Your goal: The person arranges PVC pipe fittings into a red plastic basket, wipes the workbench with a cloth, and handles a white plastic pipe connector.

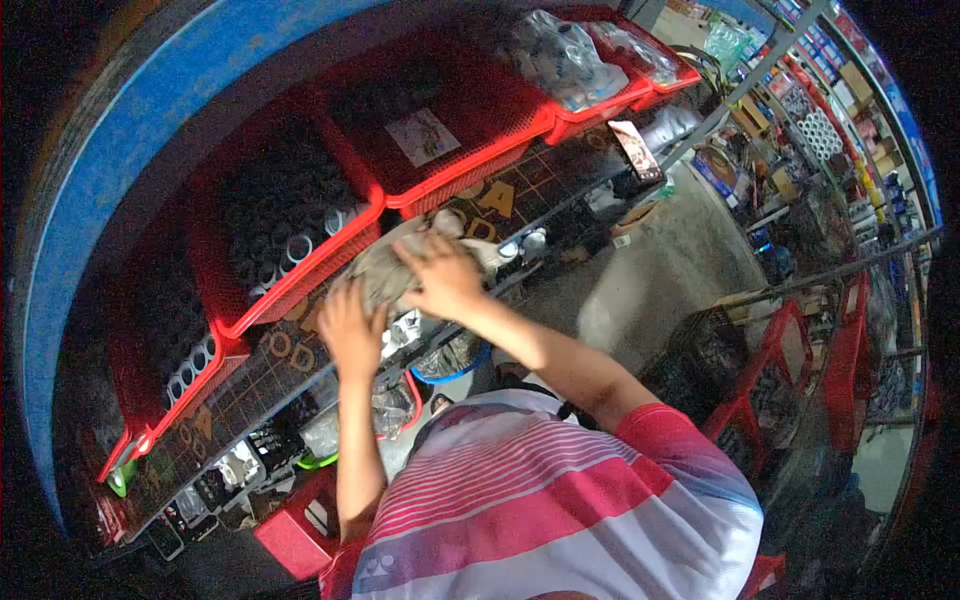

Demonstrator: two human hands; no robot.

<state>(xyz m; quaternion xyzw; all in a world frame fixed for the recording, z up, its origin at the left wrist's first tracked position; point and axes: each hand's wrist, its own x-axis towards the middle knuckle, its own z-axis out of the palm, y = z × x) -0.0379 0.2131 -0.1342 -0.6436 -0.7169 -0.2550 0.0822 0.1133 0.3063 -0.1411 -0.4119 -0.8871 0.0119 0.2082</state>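
Note:
A crumpled grey-beige cloth or bag (pixel 385 272), its exact kind unclear, lies on the narrow counter strip in front of the red baskets. My left hand (pixel 352 325) rests on its near left end with the fingers apart. Spread over its right part is my right hand (pixel 445 275), slightly blurred, fingers stretched out. Both palms face down, and the undersides of the fingers are hidden. Just right of my right hand are white pipe-like pieces (pixel 508 250) at the counter edge.
Behind the counter strip stand red plastic baskets (pixel 455 168), some with dark and grey ring-shaped fittings (pixel 298 247). Plastic bags (pixel 565 65) fill the far right basket. A lit phone (pixel 636 150) leans at the strip's right end. Below the counter are a blue-rimmed tub (pixel 452 372) and a red box (pixel 295 535).

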